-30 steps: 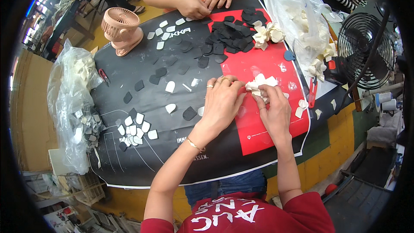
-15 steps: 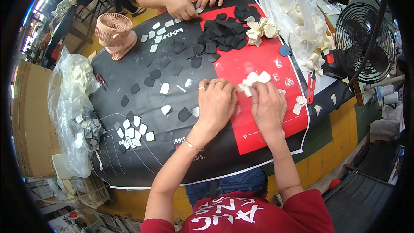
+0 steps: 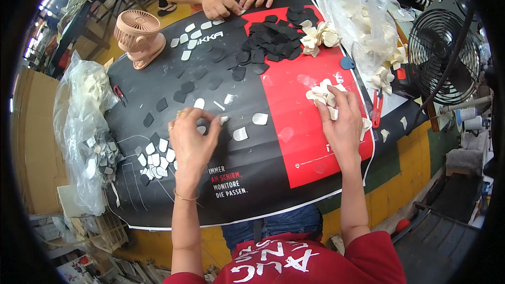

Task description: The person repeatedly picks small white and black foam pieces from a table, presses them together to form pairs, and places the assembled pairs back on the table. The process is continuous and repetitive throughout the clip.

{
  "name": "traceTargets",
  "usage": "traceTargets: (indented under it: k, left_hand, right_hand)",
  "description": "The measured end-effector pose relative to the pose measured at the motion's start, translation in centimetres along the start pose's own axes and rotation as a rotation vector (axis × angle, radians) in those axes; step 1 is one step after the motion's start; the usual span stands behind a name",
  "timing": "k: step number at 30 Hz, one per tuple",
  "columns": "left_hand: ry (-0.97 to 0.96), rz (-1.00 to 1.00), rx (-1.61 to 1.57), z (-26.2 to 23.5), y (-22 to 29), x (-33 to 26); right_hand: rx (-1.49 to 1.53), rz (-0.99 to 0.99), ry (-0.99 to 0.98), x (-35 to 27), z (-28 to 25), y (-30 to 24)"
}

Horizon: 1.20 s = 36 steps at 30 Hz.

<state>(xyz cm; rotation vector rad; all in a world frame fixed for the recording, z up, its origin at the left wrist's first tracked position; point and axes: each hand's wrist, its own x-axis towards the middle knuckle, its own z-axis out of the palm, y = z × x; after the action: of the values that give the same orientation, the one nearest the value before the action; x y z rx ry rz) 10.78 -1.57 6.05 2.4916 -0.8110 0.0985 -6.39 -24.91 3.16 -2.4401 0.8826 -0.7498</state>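
Observation:
My left hand (image 3: 193, 137) is over the black part of the sheet, thumb and fingers pinched together. A small cream piece (image 3: 224, 120) shows at its fingertips. Another white piece is partly visible through the gap between the fingers. On the red part, my right hand (image 3: 339, 118) is closed round a loose bunch of cream pieces (image 3: 318, 93), its thumb and fingers at the bunch's near side. Between my hands lie a rounded white piece (image 3: 260, 119) and a squarer white piece (image 3: 240, 134). A thin white strip (image 3: 219, 105) is just beyond my left hand.
Black pieces (image 3: 273, 39) are heaped at the far side, where a co-worker's hands (image 3: 221, 4) handle white pieces. White pieces (image 3: 158, 159) cluster at left. Around the edges are a pink fan (image 3: 138, 34), plastic bags (image 3: 357, 16), a black fan (image 3: 443, 47) and red snips (image 3: 377, 108).
My left hand has moved left, away from my right hand. My right hand has shifted right with the cream bunch, which sits lower. A rounded white piece now lies between my hands.

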Motion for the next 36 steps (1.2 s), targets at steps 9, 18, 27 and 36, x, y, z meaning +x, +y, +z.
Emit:
traceTargets:
  k: [9,18,27,36]
  left_hand:
    - [-0.072,0.318,-0.418,3.9,6.0,-0.1]
    - [-0.326,0.416,-0.500,7.4,9.5,1.9]
    - [-0.456,0.017,-0.851,8.6,9.5,1.1]
    - [-0.125,-0.304,-1.277,5.9,6.7,3.5]
  right_hand:
    - [0.089,-0.068,-0.140,0.2,-0.1,0.4]
    - [0.151,-0.209,-0.195,-0.7,-1.9,1.1]
    - [0.047,-0.250,-0.097,-0.9,-0.6,0.9]
    - [-0.201,-0.126,-0.069,-0.3,-1.2,1.9]
